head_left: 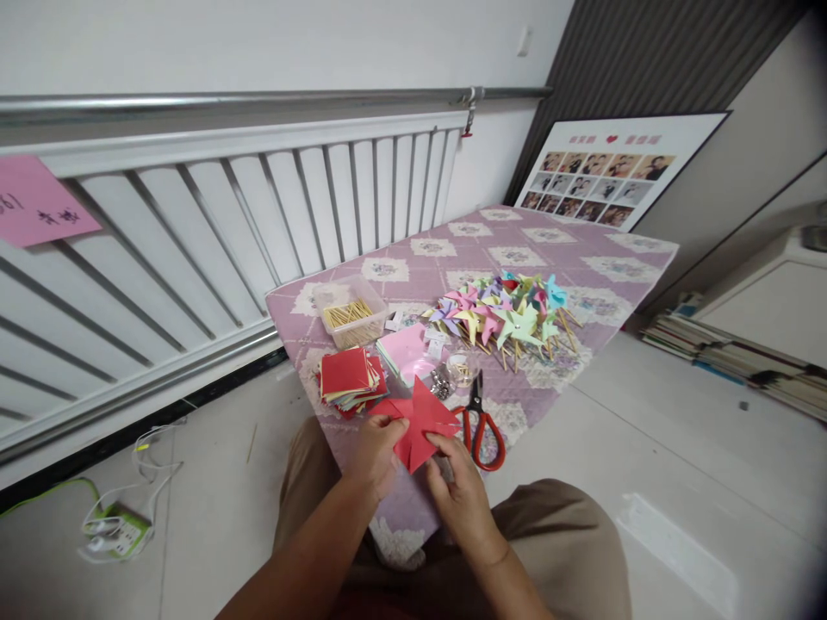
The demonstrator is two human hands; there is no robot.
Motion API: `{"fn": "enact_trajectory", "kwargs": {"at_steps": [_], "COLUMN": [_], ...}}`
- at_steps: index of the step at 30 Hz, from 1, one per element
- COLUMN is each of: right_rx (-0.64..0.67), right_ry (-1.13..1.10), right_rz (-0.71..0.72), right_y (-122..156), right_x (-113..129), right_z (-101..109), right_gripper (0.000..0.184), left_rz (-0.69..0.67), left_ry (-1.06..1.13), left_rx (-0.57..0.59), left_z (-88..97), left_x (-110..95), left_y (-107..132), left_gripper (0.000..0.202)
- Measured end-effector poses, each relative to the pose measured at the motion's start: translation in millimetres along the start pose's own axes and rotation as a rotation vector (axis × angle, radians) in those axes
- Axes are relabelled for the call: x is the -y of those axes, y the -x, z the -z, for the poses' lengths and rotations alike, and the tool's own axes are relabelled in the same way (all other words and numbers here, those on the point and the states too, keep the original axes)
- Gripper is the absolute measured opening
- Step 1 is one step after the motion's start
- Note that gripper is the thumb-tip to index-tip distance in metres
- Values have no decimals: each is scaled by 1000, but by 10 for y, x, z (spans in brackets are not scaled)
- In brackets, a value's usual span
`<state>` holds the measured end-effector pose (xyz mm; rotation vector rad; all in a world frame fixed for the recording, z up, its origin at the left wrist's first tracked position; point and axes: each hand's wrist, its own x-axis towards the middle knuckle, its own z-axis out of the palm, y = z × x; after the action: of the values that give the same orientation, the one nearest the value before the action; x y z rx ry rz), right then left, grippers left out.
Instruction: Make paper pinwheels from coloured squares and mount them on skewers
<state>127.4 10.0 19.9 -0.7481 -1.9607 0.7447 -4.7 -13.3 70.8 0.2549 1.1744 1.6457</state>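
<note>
Between my hands is a red paper square [419, 424] with slits cut in from its corners, held just above the near corner of the table. My left hand [381, 448] pinches its left side between thumb and fingers. At the lower right edge, my right hand [456, 478] grips the same paper with thumb and fingertips. Scissors [479, 422] with red handles lie just right of the paper, blades pointing away. A stack of coloured paper squares [352, 376], red on top, sits to the left. Small metal pins [441, 383] lie behind the paper.
A clear plastic box [352, 323] holds wooden sticks. Many finished paper pinwheels [504, 314] are piled farther back on the purple tablecloth [445, 228]. A pink paper stack [407, 349] and a small round container [462, 370] stand mid-table. A white radiator [258, 207] runs along the left.
</note>
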Motion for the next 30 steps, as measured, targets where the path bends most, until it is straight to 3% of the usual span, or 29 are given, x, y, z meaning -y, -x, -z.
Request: {"fn": "enact_trajectory", "kwargs": {"at_steps": [5,14,21,30], "right_rx": [17,35,-7,-84], "right_ry": [-13,-108,-147,-170], "right_rz": [-37,-154,-260,-328], "right_y": [-75,-152,-185,-218], "right_x": [9,201,292,278], "right_z": [28,102,57,17], "right_gripper": [35,7,18,21], "left_rz": [10,-38,-70,-95], "left_ry": [12,5,-24,-39], "left_rx": [-12,-9,24,3], "left_z": [14,13,57,50], "left_x": [36,80,196,200], "left_y": [28,49,61,109], "left_gripper": [21,11,2,8]}}
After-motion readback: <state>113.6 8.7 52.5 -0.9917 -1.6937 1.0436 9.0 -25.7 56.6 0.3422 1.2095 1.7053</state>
